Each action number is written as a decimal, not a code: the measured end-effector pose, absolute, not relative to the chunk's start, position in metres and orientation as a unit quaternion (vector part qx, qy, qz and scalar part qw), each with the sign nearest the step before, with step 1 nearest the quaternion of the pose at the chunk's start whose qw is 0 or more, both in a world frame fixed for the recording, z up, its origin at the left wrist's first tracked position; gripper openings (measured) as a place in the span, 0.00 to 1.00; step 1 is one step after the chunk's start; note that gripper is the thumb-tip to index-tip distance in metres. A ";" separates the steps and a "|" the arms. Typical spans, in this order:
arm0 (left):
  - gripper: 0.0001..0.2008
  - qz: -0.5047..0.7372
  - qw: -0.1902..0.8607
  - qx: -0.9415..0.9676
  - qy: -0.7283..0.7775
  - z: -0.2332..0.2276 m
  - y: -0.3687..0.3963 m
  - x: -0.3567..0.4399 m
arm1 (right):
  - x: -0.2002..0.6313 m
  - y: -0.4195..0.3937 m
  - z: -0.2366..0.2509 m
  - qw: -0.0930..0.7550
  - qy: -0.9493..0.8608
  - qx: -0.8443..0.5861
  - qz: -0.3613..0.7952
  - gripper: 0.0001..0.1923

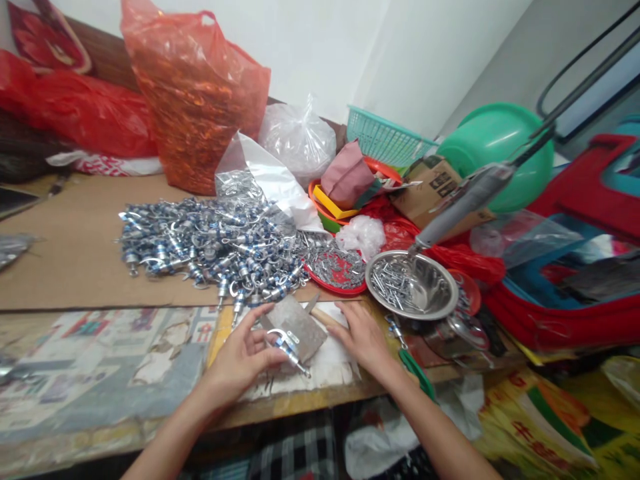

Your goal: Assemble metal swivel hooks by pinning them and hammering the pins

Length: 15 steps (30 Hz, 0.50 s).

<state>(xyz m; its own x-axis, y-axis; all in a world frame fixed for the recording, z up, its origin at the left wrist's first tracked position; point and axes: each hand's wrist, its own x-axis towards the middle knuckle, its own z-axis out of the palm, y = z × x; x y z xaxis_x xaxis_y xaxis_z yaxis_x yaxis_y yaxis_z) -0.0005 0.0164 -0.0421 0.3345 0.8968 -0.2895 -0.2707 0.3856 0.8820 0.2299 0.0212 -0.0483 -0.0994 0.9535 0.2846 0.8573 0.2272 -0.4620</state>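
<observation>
My left hand [243, 350] pinches a small silver-and-blue metal fitting [287, 345] with a curved hook at one end. The fitting rests against a flat grey metal block [300, 320] on a whitish sheet [327, 375] at the table's front edge. My right hand [364, 333] is closed round the wooden handle of a small hammer [325, 319], whose narrow metal head lies by the block's far edge. A large heap of similar fittings [210, 243] spreads on cardboard [75, 267] beyond my left hand.
A red plate [345, 289] of small metal pieces and a steel bowl [443, 293] of metal pins stand beyond my right hand. A grey-handled lever [465, 200] slants down to the bowl. Orange bag [205, 100], green basin [505, 150] and red stool [545, 327] stand around.
</observation>
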 end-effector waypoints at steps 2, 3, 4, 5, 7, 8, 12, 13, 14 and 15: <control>0.40 0.402 0.723 0.380 0.414 -0.043 0.016 -0.001 | 0.235 0.015 -0.054 0.253 -0.731 -0.628 0.085 0.18; 0.40 0.402 0.722 0.382 0.414 -0.043 0.016 -0.001 | 0.231 0.012 -0.054 0.275 -0.722 -0.629 0.083 0.17; 0.39 0.402 0.721 0.383 0.413 -0.043 0.016 -0.001 | 0.223 0.010 -0.054 0.302 -0.713 -0.627 0.086 0.16; 0.39 0.403 0.720 0.385 0.413 -0.043 0.016 -0.001 | 0.213 0.007 -0.052 0.325 -0.709 -0.619 0.094 0.16; 0.39 0.404 0.718 0.387 0.413 -0.042 0.017 -0.001 | 0.188 0.006 -0.046 0.342 -0.714 -0.598 0.124 0.20; 0.39 0.404 0.718 0.386 0.415 -0.041 0.017 -0.001 | 0.177 0.007 -0.044 0.339 -0.718 -0.592 0.137 0.23; 0.39 0.400 0.714 0.390 0.422 -0.039 0.017 -0.001 | 0.162 0.020 -0.041 0.329 -0.703 -0.605 0.174 0.18; 0.39 0.399 0.713 0.392 0.423 -0.039 0.017 0.000 | 0.165 0.023 -0.040 0.328 -0.696 -0.612 0.181 0.13; 0.39 0.398 0.712 0.394 0.423 -0.038 0.017 0.000 | 0.170 0.025 -0.040 0.327 -0.690 -0.620 0.182 0.10; 0.39 0.399 0.712 0.393 0.424 -0.038 0.017 0.000 | 0.175 0.026 -0.039 0.328 -0.687 -0.625 0.175 0.08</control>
